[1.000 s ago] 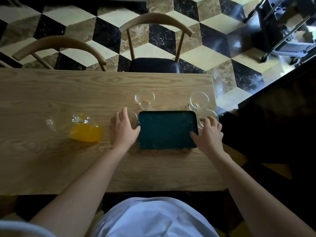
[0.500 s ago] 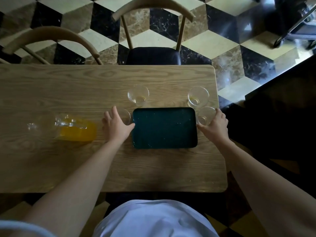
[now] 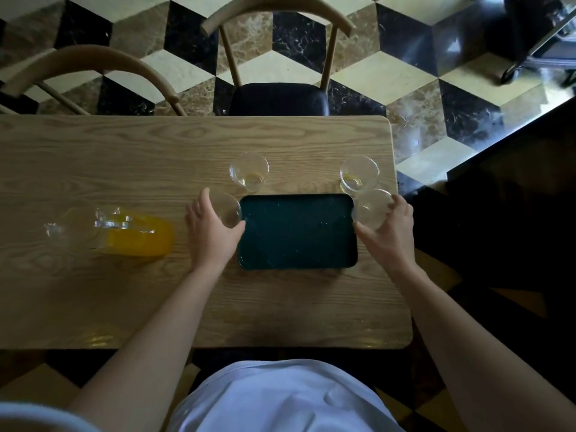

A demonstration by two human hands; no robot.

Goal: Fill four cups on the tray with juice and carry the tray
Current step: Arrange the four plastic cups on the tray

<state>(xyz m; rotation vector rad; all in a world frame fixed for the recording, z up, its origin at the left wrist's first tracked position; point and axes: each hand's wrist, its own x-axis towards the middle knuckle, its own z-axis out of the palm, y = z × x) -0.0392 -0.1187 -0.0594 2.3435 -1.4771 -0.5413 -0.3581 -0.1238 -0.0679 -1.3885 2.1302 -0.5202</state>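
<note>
Fingers of the left hand [image 3: 209, 229] curl around a clear cup [image 3: 227, 209] at the dark tray's [image 3: 297, 232] left edge. The right hand [image 3: 390, 229] grips another cup [image 3: 371, 207] at its right edge; both cups sit off the tray, on the table [image 3: 124, 157].

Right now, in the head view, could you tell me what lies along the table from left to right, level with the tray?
Juice pitcher → left hand around a cup → green tray → right hand around another cup.

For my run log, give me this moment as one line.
left hand: on cup | right hand: on cup | tray: empty | jug: untouched
</note>
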